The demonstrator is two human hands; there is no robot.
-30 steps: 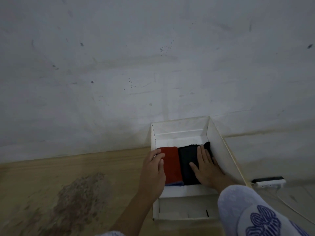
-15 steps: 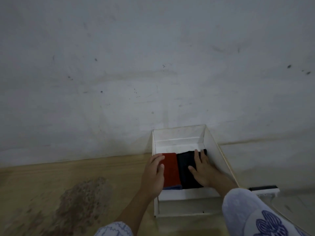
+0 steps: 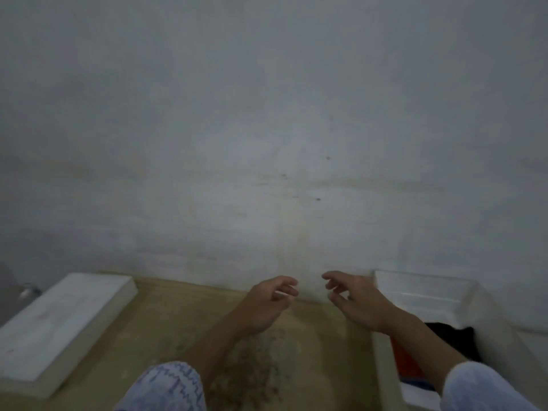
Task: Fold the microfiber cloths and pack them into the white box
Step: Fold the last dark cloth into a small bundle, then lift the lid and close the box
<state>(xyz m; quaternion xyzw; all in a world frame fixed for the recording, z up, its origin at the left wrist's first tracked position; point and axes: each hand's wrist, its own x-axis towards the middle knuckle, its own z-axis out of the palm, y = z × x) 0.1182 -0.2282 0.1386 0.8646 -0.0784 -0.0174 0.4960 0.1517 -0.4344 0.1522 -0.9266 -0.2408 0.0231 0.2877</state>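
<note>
In the head view, our left hand (image 3: pixel 267 304) and right hand (image 3: pixel 355 301) hover at lower centre, fingers loosely curled, holding nothing. The white box (image 3: pixel 385 363) at lower right holds a red cloth (image 3: pixel 404 361) and black cloth (image 3: pixel 456 339); we judge packing nearly done, perhaps the lid (image 3: pixel 56 327) at lower left remains.

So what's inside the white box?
The white box holds a black cloth and a red cloth. The right arm covers parts of both, so anything underneath stays hidden.
</note>
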